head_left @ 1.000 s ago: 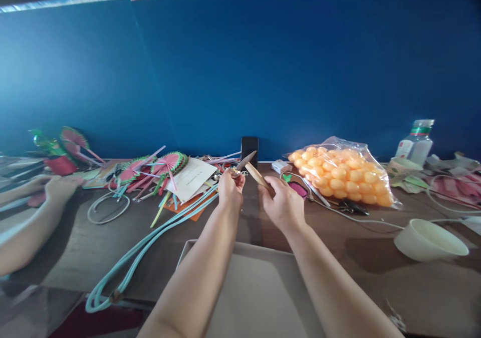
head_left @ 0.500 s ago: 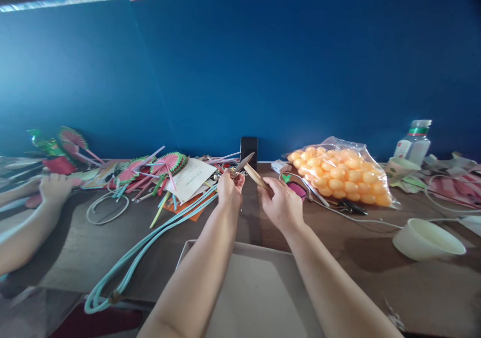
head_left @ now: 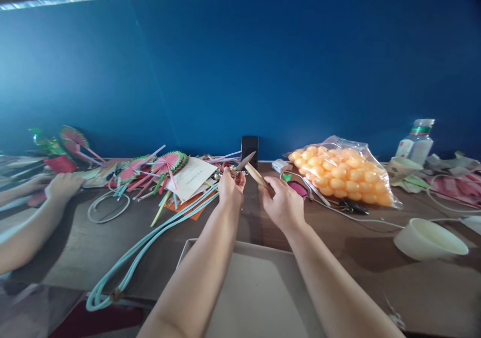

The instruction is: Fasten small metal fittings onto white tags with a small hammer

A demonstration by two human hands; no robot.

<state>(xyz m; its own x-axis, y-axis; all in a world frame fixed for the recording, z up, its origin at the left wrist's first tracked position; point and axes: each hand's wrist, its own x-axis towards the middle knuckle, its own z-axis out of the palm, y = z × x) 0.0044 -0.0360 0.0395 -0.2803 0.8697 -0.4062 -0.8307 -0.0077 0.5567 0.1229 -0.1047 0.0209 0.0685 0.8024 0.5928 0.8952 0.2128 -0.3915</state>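
Observation:
My left hand point(head_left: 231, 187) is closed, and a pointed metal blade point(head_left: 246, 161) rises from its fingers toward the upper right. Small shiny metal pieces point(head_left: 233, 171) show at those fingertips; their kind is unclear. My right hand point(head_left: 283, 202) is wrapped round a flat wooden stick point(head_left: 256, 176), whose free end slants up to the left, close to the blade. I cannot tell whether stick and blade touch. Below my wrists lies a shallow pale box or tray point(head_left: 246, 249). A dark phone point(head_left: 250, 146) stands upright behind my hands.
On the left, another person's hand point(head_left: 63, 187) rests near paper fans point(head_left: 169, 163). Pale blue tubes point(head_left: 145, 243) loop over the table's front edge. To the right are a bag of orange balls point(head_left: 340, 175), keys point(head_left: 353, 207), a cream bowl point(head_left: 417, 245), a bottle point(head_left: 419, 142) and a white cable point(head_left: 387, 223).
The other person's hand at the left has moved slightly right. My hands, the blade and the stick keep nearly the same pose; the whole view has shifted a little.

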